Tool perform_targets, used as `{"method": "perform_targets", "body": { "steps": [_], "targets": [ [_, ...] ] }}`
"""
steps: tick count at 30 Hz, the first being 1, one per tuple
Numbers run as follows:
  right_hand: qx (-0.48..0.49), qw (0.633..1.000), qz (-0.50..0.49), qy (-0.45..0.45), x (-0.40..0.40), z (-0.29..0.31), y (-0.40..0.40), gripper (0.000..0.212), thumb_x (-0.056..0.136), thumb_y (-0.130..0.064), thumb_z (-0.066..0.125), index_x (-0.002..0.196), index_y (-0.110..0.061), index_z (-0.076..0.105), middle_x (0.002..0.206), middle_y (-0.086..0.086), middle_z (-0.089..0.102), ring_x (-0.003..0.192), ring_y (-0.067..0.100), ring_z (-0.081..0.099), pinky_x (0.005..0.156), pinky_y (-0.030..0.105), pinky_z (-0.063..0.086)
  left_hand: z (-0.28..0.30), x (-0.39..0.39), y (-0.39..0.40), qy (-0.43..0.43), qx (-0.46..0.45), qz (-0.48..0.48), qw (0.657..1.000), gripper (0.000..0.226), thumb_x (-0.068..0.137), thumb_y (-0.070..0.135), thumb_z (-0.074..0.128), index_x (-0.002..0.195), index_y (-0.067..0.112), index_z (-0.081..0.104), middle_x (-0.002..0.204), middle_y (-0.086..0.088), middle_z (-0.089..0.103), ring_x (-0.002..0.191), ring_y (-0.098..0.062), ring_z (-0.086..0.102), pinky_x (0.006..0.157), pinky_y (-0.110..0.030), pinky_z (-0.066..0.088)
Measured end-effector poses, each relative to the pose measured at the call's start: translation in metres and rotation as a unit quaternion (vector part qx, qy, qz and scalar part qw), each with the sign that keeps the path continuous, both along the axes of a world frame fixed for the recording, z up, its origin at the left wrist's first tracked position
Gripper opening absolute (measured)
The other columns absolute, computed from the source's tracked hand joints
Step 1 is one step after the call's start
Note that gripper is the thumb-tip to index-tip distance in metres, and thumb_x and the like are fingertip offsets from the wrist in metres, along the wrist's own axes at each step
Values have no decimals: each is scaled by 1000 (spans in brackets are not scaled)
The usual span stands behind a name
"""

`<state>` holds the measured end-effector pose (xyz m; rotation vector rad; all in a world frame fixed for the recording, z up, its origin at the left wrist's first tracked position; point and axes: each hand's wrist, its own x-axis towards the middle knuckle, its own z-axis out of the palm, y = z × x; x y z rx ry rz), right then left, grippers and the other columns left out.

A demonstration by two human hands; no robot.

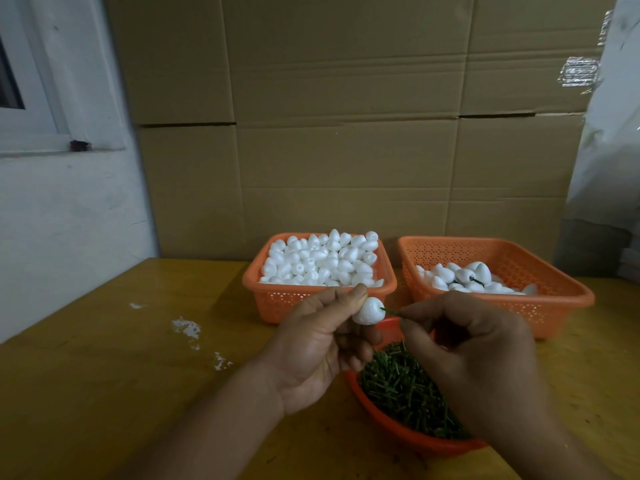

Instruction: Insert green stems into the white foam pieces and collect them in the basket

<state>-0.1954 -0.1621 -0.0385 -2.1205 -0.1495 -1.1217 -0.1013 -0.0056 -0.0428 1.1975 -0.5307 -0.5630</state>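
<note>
My left hand (311, 344) pinches a white foam piece (369, 310) between thumb and fingers, above the near bowl. My right hand (471, 355) pinches a thin green stem (390, 312) whose tip touches the foam piece's right side. Below my hands an orange bowl (391, 427) holds a heap of green stems (401, 382). Behind, the left orange basket (277, 299) is full of plain white foam pieces (322, 259). The right orange basket (554, 306) holds several foam pieces (467, 277), at least one with a green stem in it.
The wooden table (121, 358) carries white foam crumbs (188, 329) at the left. Large cardboard boxes (346, 133) stand right behind the baskets. A white wall with a window frame (41, 98) is at the left, and a plastic-wrapped stack (609, 168) at the right.
</note>
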Motion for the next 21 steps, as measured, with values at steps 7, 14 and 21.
{"method": "perform_targets", "body": {
  "steps": [7,14,21],
  "targets": [
    [-152,985,-69,-41,-2,0,3,21,64,2,87,74,-13,77,68,-8,64,63,5,55,59,22,46,-3,-1,-3,-35,12,21,999,28,77,43,72,82,16,67,65,-8,64,48,-15,55,42,-21,40],
    [-150,987,-61,-17,-1,-3,1,19,66,-2,87,78,-15,79,71,-9,65,64,3,54,59,17,45,-4,-3,-5,-59,16,29,998,34,73,43,74,84,12,64,65,-8,64,48,-16,54,43,-22,39],
    [-143,989,-42,8,-1,-5,-1,13,72,-9,83,82,-17,80,71,-11,65,63,-4,54,58,15,43,-5,-5,-6,-90,13,51,995,33,74,39,75,85,10,63,66,-4,66,47,-15,52,42,-22,38]
  ]
}}
